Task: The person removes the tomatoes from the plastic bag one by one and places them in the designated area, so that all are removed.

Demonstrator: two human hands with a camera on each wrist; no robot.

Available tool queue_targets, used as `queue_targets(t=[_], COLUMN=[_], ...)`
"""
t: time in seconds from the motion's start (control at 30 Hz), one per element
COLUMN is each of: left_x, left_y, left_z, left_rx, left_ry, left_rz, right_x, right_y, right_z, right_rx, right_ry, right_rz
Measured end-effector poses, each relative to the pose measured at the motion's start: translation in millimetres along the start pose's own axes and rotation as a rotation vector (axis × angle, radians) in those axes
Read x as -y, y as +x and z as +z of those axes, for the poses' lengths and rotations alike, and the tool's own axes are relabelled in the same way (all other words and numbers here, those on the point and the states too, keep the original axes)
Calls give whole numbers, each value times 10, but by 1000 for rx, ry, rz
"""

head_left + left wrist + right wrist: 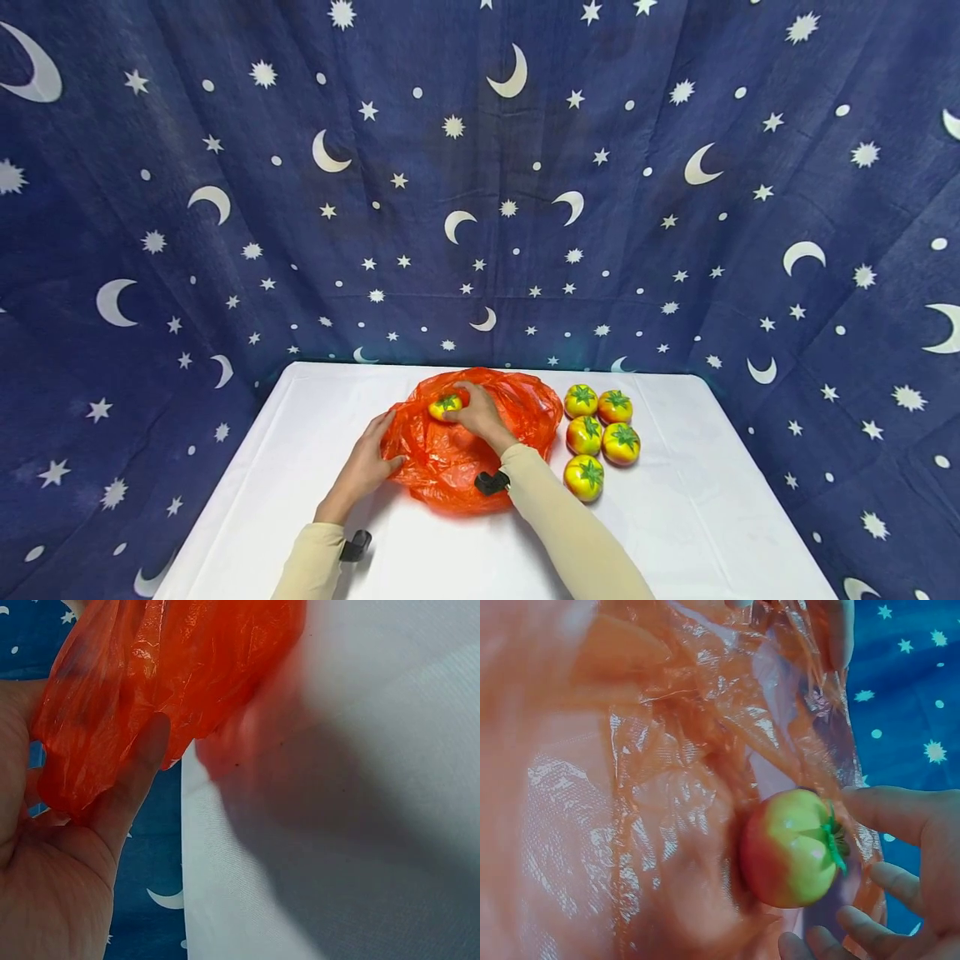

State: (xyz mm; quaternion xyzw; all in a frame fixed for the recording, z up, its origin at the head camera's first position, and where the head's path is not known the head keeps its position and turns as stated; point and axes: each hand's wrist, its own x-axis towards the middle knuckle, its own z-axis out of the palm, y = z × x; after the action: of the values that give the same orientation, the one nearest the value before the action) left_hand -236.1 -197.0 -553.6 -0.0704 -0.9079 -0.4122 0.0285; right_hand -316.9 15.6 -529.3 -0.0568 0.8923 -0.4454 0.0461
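Note:
A crumpled translucent red plastic bag (450, 471) lies spread on the table, its mouth facing up. My left hand (363, 462) holds the bag's left edge; in the left wrist view the thumb (139, 776) lies over the film, with the other fingers behind it. A yellow-and-red tomato (446, 407) with a green leafy top sits inside the bag. Over the bag, my right hand (480, 412) is beside this tomato. The right wrist view shows its fingers (892, 885) spread and apart from the tomato (791, 851), near the leafy top.
Several similar tomatoes (584, 436) stand grouped on the white table (697, 500), just right of the bag. A dark blue curtain (480, 208) with white moons and stars hangs behind the table and along its sides. Dark wrist mounts (492, 482) sit on both forearms.

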Motion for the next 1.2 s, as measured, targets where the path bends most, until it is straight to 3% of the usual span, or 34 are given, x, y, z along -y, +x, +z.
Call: queue_targets(t=[0.17,0.77,1.2], left_x=[9,12,19], left_y=[-6,-4,-27], left_z=[1,10,-9], left_rx=[13,-35,0], left_ry=[6,7,-2], left_rz=[-22,35,-34], right_x=[-41,-122,-215], right_y=[60,189,152], right_z=[91,293,320], right_rx=[-4,-14,9], right_ry=[-17,-11,47], right_rz=[6,1,35])
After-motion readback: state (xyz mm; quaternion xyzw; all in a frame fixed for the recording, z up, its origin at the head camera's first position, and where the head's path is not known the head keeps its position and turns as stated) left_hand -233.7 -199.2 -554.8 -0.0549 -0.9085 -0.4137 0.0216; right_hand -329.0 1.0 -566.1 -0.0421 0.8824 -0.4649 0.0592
